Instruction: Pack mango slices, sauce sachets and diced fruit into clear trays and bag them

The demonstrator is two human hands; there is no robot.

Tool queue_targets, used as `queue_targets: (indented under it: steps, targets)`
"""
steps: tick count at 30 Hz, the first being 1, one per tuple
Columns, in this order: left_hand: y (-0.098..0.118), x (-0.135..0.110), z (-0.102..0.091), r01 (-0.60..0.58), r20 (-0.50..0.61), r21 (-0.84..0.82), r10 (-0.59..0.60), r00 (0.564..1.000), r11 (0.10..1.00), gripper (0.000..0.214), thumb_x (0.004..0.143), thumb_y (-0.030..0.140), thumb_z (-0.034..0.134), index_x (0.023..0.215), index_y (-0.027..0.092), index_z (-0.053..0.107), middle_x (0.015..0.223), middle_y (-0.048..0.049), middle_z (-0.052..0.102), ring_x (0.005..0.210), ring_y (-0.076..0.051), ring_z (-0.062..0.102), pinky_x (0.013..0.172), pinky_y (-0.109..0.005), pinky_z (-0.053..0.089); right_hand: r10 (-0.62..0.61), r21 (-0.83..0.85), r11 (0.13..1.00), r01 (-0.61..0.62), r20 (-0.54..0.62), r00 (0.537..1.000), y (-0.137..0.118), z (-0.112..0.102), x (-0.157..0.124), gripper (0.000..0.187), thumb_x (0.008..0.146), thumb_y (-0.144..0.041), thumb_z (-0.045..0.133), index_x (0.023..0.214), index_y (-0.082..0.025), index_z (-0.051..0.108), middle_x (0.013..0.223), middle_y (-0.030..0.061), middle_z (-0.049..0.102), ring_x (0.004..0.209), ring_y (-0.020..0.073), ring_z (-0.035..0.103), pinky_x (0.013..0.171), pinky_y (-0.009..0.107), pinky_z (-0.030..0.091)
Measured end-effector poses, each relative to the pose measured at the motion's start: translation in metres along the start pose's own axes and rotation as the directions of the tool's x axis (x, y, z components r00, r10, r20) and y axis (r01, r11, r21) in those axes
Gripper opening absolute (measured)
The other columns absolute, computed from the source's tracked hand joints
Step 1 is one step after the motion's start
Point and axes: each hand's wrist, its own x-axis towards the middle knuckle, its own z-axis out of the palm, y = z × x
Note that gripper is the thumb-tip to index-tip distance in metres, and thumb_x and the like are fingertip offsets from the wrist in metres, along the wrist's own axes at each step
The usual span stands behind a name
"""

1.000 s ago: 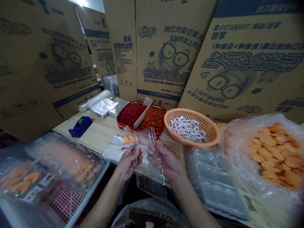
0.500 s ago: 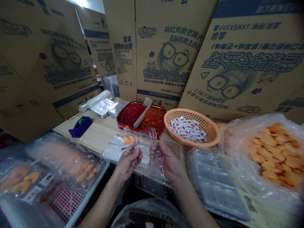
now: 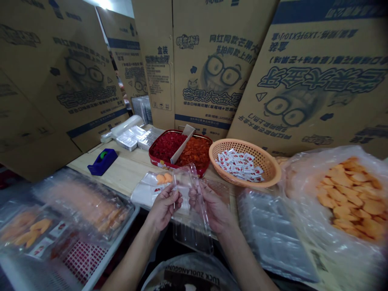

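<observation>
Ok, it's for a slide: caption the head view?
Left hand and right hand hold a clear plastic tray beside an orange plastic basket.

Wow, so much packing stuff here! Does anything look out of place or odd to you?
Yes, the right carton stands upside down: its printed cartoon face and lettering are inverted, while the print on the middle carton beside it is the right way up.

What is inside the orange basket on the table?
The orange plastic basket holds many small white-and-red sachets, piled loosely. The basket floor beneath them is hidden, and their print is too small to read.
</observation>
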Motion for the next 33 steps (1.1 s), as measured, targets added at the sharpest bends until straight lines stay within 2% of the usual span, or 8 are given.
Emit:
queue_targets:
  steps: [6, 13, 23, 27, 30, 33]
  targets:
    - [0.001, -0.001, 0.003, 0.002, -0.022, 0.002, -0.002, 1.000, 1.000, 0.045, 0.063, 0.013, 0.074, 0.103, 0.018, 0.055, 0.065, 0.0041, 0.059, 0.056, -0.006, 0.057, 0.055, -0.015, 0.047, -0.013, -0.004, 1.000, 0.013, -0.044, 0.999, -0.001, 0.000, 0.000, 0.021, 0.061, -0.025, 0.078, 0.073, -0.017, 0.062, 0.068, -0.0045, 0.062, 0.063, 0.0068, 0.055, 0.061, 0.018, 0.045]
    - [0.000, -0.001, 0.003, 0.002, -0.049, 0.003, -0.002, 0.999, 1.000, 0.048, 0.062, 0.013, 0.075, 0.104, 0.017, 0.054, 0.065, 0.0043, 0.059, 0.055, -0.006, 0.058, 0.054, -0.016, 0.046, -0.009, -0.040, 0.999, 0.008, -0.029, 1.000, 0.000, -0.002, -0.001, 0.019, 0.062, -0.020, 0.077, 0.072, -0.016, 0.061, 0.067, -0.0040, 0.061, 0.062, 0.0064, 0.054, 0.062, 0.018, 0.043]
    - [0.002, -0.002, 0.006, 0.016, -0.101, 0.004, -0.016, 0.995, 1.000, 0.044, 0.060, 0.012, 0.075, 0.099, 0.017, 0.055, 0.065, 0.0036, 0.059, 0.054, -0.007, 0.058, 0.054, -0.017, 0.047, -0.076, -0.181, 0.981, 0.065, -0.053, 0.996, -0.002, 0.000, -0.002, 0.021, 0.062, -0.021, 0.077, 0.075, -0.016, 0.061, 0.066, -0.0037, 0.059, 0.058, 0.0062, 0.051, 0.057, 0.018, 0.040]
    - [0.003, -0.001, 0.004, 0.028, -0.136, 0.027, -0.025, 0.990, 0.999, 0.044, 0.062, 0.011, 0.074, 0.102, 0.017, 0.055, 0.068, 0.0019, 0.061, 0.055, -0.007, 0.059, 0.055, -0.017, 0.048, -0.170, -0.307, 0.940, 0.151, -0.036, 0.985, -0.004, -0.004, -0.001, 0.020, 0.063, -0.021, 0.075, 0.077, -0.017, 0.062, 0.071, -0.0035, 0.059, 0.061, 0.0063, 0.051, 0.057, 0.017, 0.040]
    - [0.005, -0.001, 0.000, 0.012, -0.152, 0.050, -0.004, 0.988, 0.999, 0.045, 0.061, 0.012, 0.075, 0.102, 0.017, 0.056, 0.068, 0.0020, 0.061, 0.055, -0.007, 0.060, 0.055, -0.017, 0.049, -0.252, -0.439, 0.868, 0.230, 0.011, 0.968, -0.010, -0.008, -0.002, 0.027, 0.062, -0.018, 0.075, 0.086, -0.019, 0.063, 0.083, -0.0010, 0.062, 0.074, 0.0092, 0.055, 0.066, 0.020, 0.042]
    - [0.008, -0.002, -0.001, -0.018, -0.141, 0.087, 0.030, 0.990, 0.996, 0.046, 0.059, 0.014, 0.076, 0.101, 0.017, 0.057, 0.067, 0.0023, 0.061, 0.055, -0.007, 0.059, 0.054, -0.016, 0.048, -0.216, -0.530, 0.817, 0.225, 0.079, 0.973, -0.015, -0.012, -0.005, 0.042, 0.060, -0.014, 0.074, 0.099, -0.022, 0.060, 0.092, 0.0010, 0.063, 0.085, 0.0124, 0.057, 0.077, 0.025, 0.044]
